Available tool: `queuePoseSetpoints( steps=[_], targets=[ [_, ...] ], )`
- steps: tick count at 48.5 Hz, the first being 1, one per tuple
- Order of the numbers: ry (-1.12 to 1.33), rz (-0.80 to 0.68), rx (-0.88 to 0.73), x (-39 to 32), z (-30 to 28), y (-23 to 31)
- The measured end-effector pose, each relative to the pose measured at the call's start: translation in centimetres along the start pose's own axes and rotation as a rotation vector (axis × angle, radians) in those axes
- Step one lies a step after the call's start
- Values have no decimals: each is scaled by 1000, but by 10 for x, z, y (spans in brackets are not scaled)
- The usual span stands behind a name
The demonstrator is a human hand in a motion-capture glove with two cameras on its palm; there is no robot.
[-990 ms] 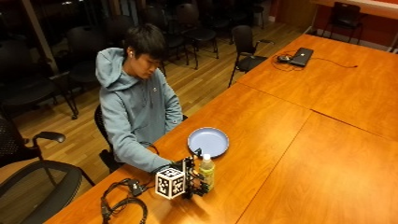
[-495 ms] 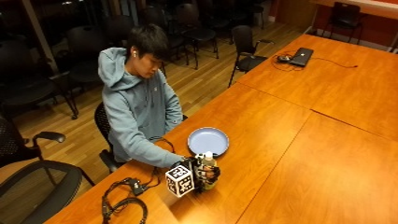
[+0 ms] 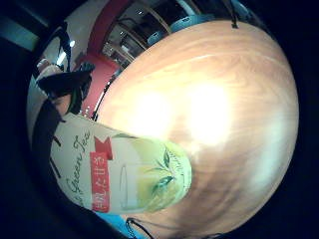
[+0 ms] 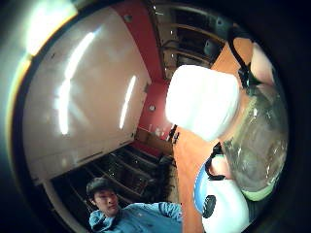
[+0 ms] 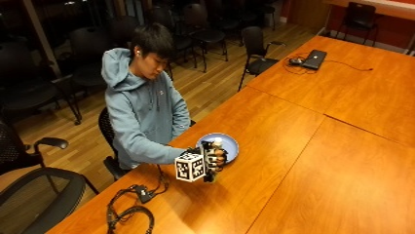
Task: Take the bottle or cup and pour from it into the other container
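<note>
Fingers of the gloved right hand [image 5: 213,159] are curled round a green tea bottle [image 5: 216,152], holding it up off the wooden table [image 5: 292,146] beside the blue plate [image 5: 228,144]. From the outside view the bottle stands roughly upright in the grip, its white cap [image 5: 218,141] uppermost and showing just above the fingers, with the plate's rim directly behind it. Whether the bottle's base touches the table cannot be told from that view; the little finger side palm view shows the labelled lower body of the bottle [image 3: 124,172] close against the palm with bare tabletop [image 3: 214,114] spread out beyond it. In the thumb side palm view the cap [image 4: 204,102] and the clear shoulder of the bottle [image 4: 257,145] fill the space next to the palm, and part of the blue plate [image 4: 198,187] lies on the table below them. The person sits at the table's long edge in a grey-blue hooded top, right forearm stretched out over the wood. The bare hand is not visible. Near the table's edge a coiled black cable [image 5: 129,209] lies on the wood. Well apart, at the far end of the table, a laptop [image 5: 315,59] rests with its own cord trailing beside it
</note>
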State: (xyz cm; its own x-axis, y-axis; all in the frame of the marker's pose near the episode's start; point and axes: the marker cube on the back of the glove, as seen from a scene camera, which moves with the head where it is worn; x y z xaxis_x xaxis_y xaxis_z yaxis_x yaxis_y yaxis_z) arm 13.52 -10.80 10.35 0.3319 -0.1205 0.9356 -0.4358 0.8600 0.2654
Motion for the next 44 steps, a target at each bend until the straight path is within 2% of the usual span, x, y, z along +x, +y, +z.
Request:
queuePoseSetpoints(
  steps=[10,16,26,34,44],
  targets=[
    [100,-65,-104,-37,1,-3],
    [239,-89,-237,-50,5,-5],
    [617,-192,-451,-71,36,15],
    [935,-282,-620,-104,18,-13],
    [1319,-388,-764,-117,75,12]
  ],
)
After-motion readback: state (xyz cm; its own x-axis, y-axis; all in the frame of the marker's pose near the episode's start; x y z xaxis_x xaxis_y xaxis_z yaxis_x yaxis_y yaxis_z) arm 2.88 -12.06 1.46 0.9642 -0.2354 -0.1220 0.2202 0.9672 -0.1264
